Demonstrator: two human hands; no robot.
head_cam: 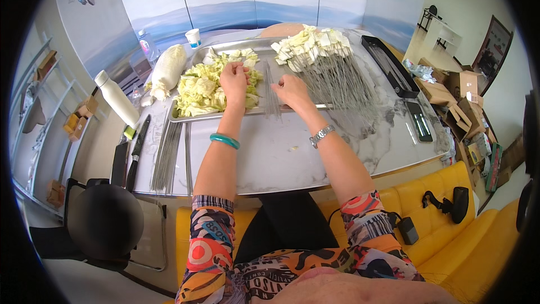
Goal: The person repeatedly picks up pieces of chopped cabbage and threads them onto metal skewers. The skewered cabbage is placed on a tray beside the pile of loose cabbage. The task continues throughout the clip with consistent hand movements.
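Note:
My left hand (234, 81) is over the torn cabbage leaves (202, 86) heaped in the left half of a metal tray (219, 116). Its fingers are curled together, and I cannot make out whether a leaf is between them. To its right, my right hand (292, 91) has bent fingers close to a small bunch of thin metal skewers (270, 88) lying across the tray's near rim. Whether it grips one is unclear. Cabbage pieces threaded on skewers (314, 48) are piled on the right, their bare metal shafts (350, 84) fanning toward me.
Left on the marble-patterned table (270, 152) are a whole cabbage (169, 69), a white bottle (117, 97), a knife (138, 152) and more skewers (166, 156). A paper cup (193, 38) stands behind. Right are a black box of skewers (390, 65) and a phone (419, 121).

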